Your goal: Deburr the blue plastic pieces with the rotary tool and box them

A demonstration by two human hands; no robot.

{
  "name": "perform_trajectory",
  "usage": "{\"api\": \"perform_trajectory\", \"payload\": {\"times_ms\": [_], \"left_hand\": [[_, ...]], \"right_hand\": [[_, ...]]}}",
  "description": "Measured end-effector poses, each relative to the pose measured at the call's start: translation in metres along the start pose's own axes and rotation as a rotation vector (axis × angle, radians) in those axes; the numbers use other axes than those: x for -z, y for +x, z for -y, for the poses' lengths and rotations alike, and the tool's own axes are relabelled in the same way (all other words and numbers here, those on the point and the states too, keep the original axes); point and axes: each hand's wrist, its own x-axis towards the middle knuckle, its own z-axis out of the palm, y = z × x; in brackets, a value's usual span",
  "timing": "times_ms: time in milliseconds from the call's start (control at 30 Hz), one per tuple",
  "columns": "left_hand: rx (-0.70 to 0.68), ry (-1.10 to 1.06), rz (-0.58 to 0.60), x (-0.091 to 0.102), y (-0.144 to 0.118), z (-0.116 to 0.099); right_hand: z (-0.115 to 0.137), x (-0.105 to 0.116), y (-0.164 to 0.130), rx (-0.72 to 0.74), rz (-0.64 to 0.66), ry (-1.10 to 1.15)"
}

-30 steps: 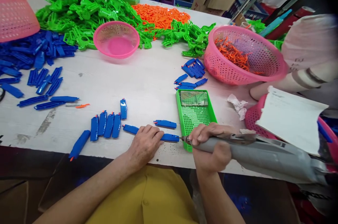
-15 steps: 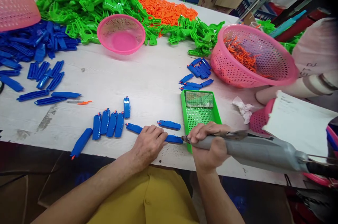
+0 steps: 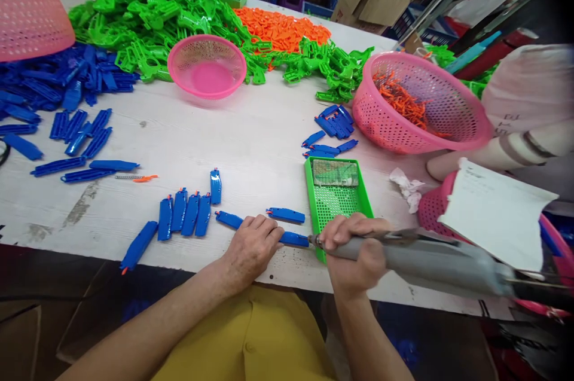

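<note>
The left hand point(image 3: 253, 252) keeps its grip on a blue piece point(image 3: 295, 239), holding it down near the front edge of the table point(image 3: 179, 136). The right hand point(image 3: 352, 276) stays clenched round a grey power tool point(image 3: 433, 259), its nose at the piece's right end; slightly more of its slim bit showed a second ago. The green tray point(image 3: 310, 197) just beyond lies unmoved, though the view has shifted a little.
</note>
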Motion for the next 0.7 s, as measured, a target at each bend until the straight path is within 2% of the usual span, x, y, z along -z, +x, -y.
{"api": "perform_trajectory", "payload": {"times_ms": [167, 300, 367, 467, 700], "left_hand": [[-0.016, 0.029, 0.004, 0.011, -0.003, 0.010], [-0.026, 0.073, -0.010, 0.026, -0.011, 0.027], [-0.026, 0.094, -0.003, 0.030, -0.014, 0.031], [-0.019, 0.074, 0.021, 0.031, -0.014, 0.026], [-0.028, 0.039, 0.017, 0.014, -0.002, 0.003]], "right_hand": [[0.014, 0.033, 0.022, 0.158, -0.237, -0.129], [0.010, 0.051, 0.033, 0.114, -0.382, -0.207], [0.006, 0.053, 0.035, 0.112, -0.400, -0.210], [0.000, 0.051, 0.036, 0.141, -0.392, -0.215], [-0.010, 0.046, 0.036, 0.097, -0.384, -0.206]]}}
